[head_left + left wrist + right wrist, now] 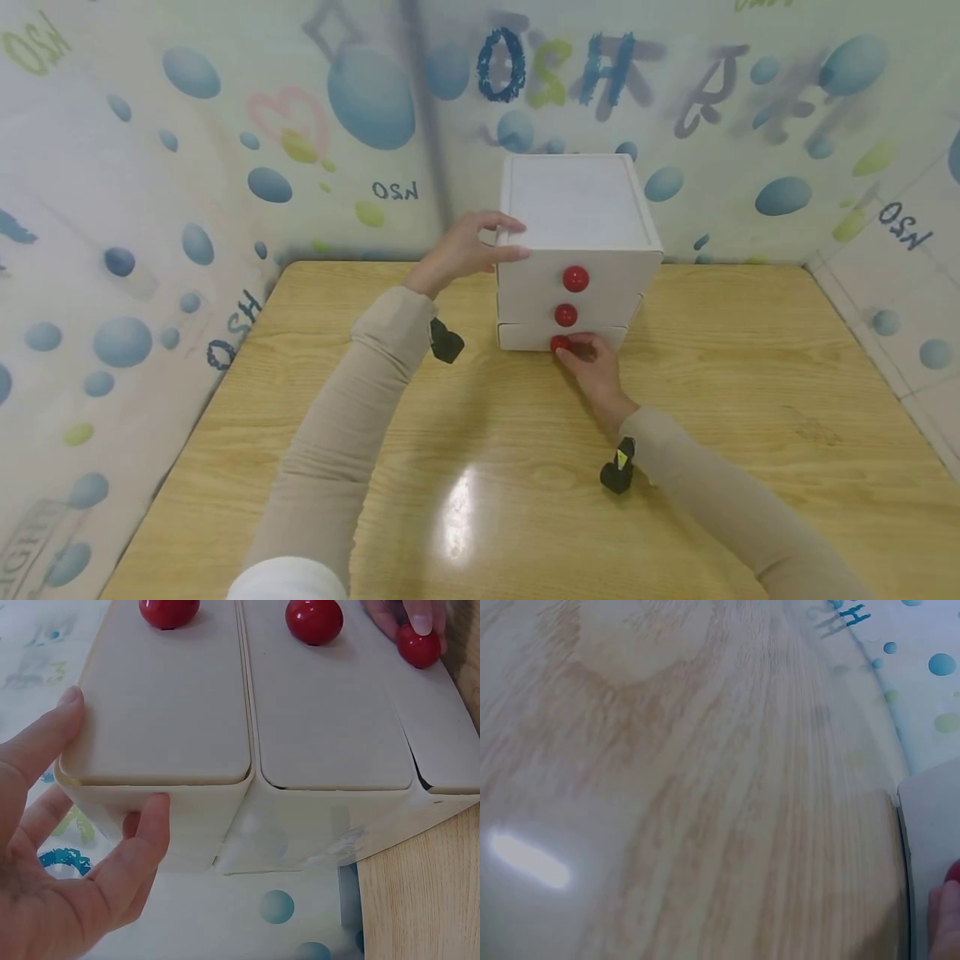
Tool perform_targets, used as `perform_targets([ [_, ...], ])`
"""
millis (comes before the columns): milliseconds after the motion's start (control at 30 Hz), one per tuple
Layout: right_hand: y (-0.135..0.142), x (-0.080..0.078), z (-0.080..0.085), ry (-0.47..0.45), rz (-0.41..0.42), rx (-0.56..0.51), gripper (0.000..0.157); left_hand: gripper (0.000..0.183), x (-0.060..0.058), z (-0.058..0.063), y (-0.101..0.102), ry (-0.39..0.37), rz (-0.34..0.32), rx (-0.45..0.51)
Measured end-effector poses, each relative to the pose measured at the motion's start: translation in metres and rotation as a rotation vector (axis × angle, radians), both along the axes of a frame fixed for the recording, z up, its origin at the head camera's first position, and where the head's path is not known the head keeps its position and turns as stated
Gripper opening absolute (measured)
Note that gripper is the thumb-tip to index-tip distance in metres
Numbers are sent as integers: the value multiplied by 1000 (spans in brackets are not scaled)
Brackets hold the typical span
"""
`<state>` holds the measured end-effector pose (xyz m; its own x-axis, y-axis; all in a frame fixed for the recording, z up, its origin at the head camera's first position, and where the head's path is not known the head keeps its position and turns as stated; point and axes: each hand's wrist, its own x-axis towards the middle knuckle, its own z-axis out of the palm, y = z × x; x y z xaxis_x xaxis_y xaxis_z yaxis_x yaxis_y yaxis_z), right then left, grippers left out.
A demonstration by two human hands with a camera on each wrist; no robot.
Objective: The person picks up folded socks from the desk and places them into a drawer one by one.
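A white cabinet with three drawers [577, 204] stands on the table, a round red knob on each drawer. My right hand [597, 371] pinches the red knob [418, 646] of the bottom drawer [517, 337] between thumb and fingers. That drawer's front stands slightly forward of the others, with a narrow dark gap beside it in the left wrist view. At the cabinet's upper left front corner, my left hand [471, 246] holds the edge with thumb and fingers spread over its top and side. Only fingertips of the right hand [946, 922] show in the right wrist view.
The wooden table [420, 467] stretches in front of and beside the cabinet. A patterned wall [300, 183] with blue spots rises close behind it, and more patterned panels flank the table. A bright glare [456, 512] lies on the tabletop.
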<state>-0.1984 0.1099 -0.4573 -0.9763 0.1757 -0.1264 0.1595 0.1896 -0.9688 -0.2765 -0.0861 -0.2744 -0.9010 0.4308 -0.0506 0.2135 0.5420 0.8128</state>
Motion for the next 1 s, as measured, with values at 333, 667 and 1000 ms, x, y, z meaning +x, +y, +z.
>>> perform_targets([
  [333, 3, -1, 0, 30, 29, 31, 33, 45, 2, 2, 1, 1, 7, -10],
  [667, 8, -1, 4, 72, 74, 94, 33, 45, 3, 3, 1, -9, 17, -12],
  [1000, 14, -2, 2, 113, 152, 156, 32, 45, 2, 3, 2, -14, 19, -4],
])
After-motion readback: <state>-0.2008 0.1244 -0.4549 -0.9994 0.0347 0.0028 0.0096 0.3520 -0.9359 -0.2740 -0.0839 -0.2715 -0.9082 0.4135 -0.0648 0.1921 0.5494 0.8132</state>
